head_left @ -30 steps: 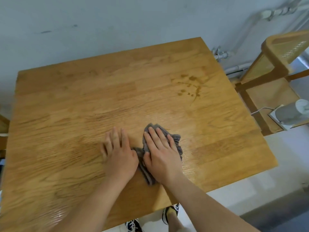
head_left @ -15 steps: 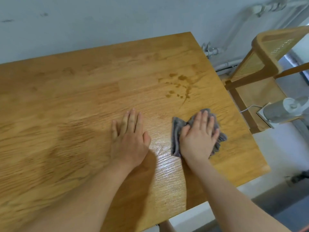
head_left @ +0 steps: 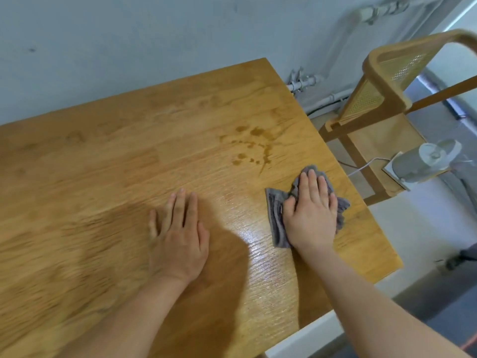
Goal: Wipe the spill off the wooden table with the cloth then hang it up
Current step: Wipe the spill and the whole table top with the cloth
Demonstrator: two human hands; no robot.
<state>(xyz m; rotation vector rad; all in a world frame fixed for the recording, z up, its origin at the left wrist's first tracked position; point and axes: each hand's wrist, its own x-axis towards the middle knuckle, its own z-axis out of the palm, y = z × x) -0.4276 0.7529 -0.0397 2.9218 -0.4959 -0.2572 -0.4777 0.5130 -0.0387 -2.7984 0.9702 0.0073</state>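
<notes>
Now my right hand [head_left: 311, 215] presses flat, fingers straight, on the grey cloth [head_left: 277, 218], which lies crumpled on the wooden table [head_left: 103, 156] near its right edge. My left hand [head_left: 178, 233] rests open on the bare wood and holds nothing. Brown spill [head_left: 254, 146] marks are just beyond the cloth.

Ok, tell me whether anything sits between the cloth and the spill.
Nothing visible does. The cloth, pressed under the right hand, lies just short of the spill, with only bare table between them. The left hand rests flat, off to the side.
</notes>
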